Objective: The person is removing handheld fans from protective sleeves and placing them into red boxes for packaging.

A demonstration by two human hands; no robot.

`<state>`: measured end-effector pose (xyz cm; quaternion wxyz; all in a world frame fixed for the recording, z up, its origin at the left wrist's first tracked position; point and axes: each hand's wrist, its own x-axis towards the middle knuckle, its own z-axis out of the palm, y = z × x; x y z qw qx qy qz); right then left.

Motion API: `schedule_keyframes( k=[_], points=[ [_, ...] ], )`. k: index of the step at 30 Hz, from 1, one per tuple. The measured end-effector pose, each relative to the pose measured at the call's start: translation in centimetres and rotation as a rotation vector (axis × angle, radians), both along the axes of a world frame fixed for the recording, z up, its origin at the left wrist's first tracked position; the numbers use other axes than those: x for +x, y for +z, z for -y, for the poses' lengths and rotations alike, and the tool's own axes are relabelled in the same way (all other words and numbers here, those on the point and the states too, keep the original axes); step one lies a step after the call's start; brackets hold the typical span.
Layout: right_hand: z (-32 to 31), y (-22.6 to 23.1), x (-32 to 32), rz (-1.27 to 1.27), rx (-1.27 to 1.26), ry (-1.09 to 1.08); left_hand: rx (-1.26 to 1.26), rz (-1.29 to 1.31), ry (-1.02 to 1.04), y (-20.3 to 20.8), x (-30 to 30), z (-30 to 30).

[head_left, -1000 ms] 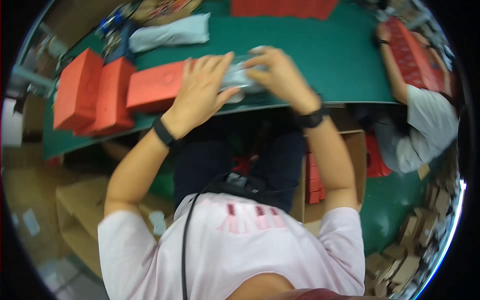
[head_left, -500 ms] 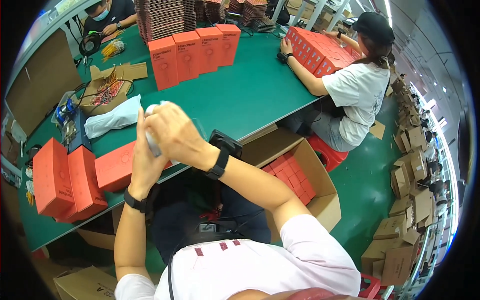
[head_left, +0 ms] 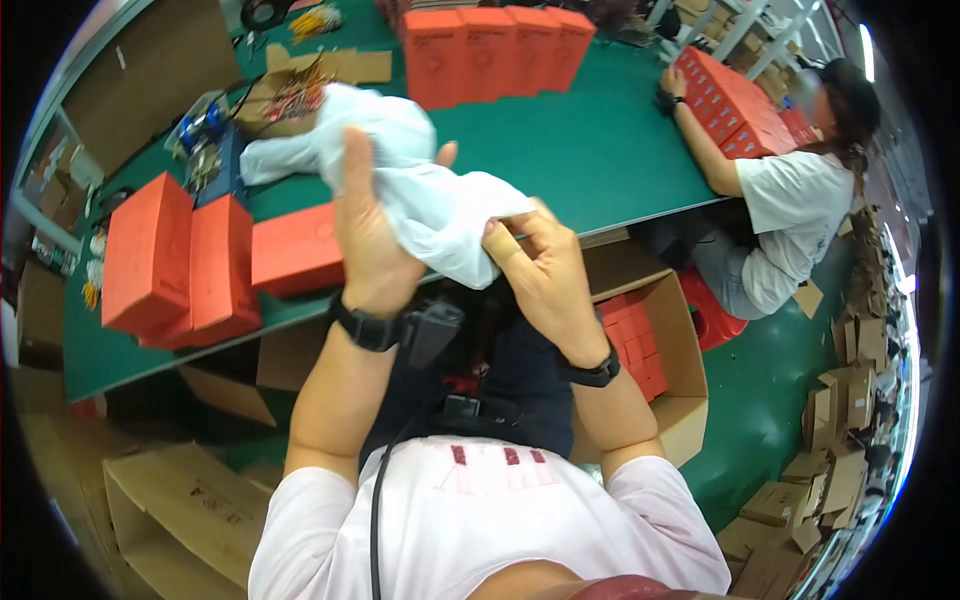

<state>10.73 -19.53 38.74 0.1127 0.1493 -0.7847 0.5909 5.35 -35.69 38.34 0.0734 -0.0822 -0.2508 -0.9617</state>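
A thin white plastic bag (head_left: 440, 210) hangs between my hands above the front of the green table (head_left: 510, 150). My left hand (head_left: 378, 240) supports it from the left, thumb up on one side and a fingertip showing past the other; the rest of its fingers are hidden behind the bag. My right hand (head_left: 548, 275) pinches the bag's lower right end between thumb and fingers. Whatever is inside cannot be made out. Behind it, a white wrapped bundle (head_left: 270, 162) lies on the table, partly covered by the held bag.
Red boxes stand (head_left: 150, 255) and lie (head_left: 295, 250) at the left front. Several upright red boxes (head_left: 435, 60) line the back. An open carton with wires (head_left: 285, 100) sits at left. A co-worker (head_left: 790, 200) handles red boxes at right. A carton of red boxes (head_left: 685, 370) stands below.
My hands were clasped together around something pale; now they are apart, with the white bag spread between them. The view has shifted, so the table's things appear higher and further right.
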Motion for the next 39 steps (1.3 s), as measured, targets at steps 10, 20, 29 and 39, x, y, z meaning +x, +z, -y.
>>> schedule_keyframes(
  k=[10,20,29,39],
  points=[
    [-1.5,-3.0,1.8,0.499,-0.023,0.084,-0.372,0.106,0.293,-2.8,0.2,0.0],
    [-1.2,-1.9,2.1,0.569,-0.332,0.298,-0.41,0.117,-0.031,-2.5,3.2,1.2],
    [-0.4,-1.0,3.8,0.635,-0.332,0.259,-0.027,0.364,-0.236,-1.8,0.9,2.8],
    [-0.5,-0.6,5.0,0.627,-0.353,0.265,0.273,0.133,-0.501,-9.5,-3.4,9.4]
  ],
)
